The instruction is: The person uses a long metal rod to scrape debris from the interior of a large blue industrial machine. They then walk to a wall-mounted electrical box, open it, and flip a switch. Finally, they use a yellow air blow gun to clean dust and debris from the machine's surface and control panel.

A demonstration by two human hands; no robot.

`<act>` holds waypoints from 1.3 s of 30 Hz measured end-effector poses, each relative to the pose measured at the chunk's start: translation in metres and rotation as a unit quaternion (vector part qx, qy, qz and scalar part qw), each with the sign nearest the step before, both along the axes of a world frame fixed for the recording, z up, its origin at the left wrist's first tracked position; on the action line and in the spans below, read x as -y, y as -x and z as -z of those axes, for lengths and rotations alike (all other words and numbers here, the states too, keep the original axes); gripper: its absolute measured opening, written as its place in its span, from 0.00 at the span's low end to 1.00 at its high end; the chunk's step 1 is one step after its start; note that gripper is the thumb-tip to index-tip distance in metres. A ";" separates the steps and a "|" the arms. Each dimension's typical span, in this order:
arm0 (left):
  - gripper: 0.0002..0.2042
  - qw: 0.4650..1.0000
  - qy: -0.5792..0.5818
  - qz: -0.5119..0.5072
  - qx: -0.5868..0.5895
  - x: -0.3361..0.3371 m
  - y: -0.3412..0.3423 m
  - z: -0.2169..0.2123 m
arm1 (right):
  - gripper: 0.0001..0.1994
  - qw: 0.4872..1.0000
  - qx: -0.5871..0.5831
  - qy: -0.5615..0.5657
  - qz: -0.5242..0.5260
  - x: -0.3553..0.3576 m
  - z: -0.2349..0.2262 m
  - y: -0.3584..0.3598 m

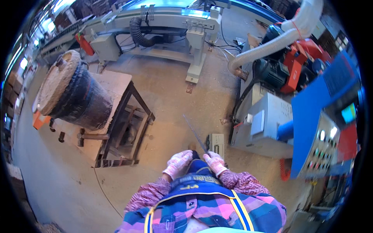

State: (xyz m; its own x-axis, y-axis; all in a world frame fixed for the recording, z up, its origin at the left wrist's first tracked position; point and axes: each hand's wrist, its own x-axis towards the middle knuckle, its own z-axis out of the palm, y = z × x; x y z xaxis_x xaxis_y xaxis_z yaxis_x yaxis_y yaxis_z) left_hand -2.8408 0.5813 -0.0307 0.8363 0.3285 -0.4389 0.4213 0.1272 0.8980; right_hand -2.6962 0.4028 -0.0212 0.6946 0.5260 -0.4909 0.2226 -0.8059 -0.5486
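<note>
Steel, by the grey look of it: a long thin rod (195,134) slants up and away from the person's lap, its near end caught in the right hand (215,162), whose gloved fingers are curled closed around it. The left hand (177,162), also in a speckled pink-and-white glove, rests just beside on the knee, fingers bent; whether it grips anything I cannot tell from here. The rod looks stiff and light, smooth enough to twist in a glove, so a hold low down near the end, where it is now, seems soundest, with the far tip free over the dusty floor (167,97). A black bucket (75,95) stands on a wooden bench (116,83) well off to the left.
</note>
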 end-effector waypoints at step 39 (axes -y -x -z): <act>0.21 0.796 -0.137 -0.589 -0.037 -0.684 -0.277 -0.027 | 0.20 0.656 0.172 -0.287 -0.676 -1.109 -0.179 -0.327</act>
State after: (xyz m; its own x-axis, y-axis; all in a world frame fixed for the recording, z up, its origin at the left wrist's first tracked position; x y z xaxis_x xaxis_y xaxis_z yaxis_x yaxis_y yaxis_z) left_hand -2.5637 1.2651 -0.0033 -0.1473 0.9569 -0.2502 0.2080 0.2772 0.9380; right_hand -2.3689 1.5116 0.1574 -0.5802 0.8053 0.1216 0.7116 0.5738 -0.4054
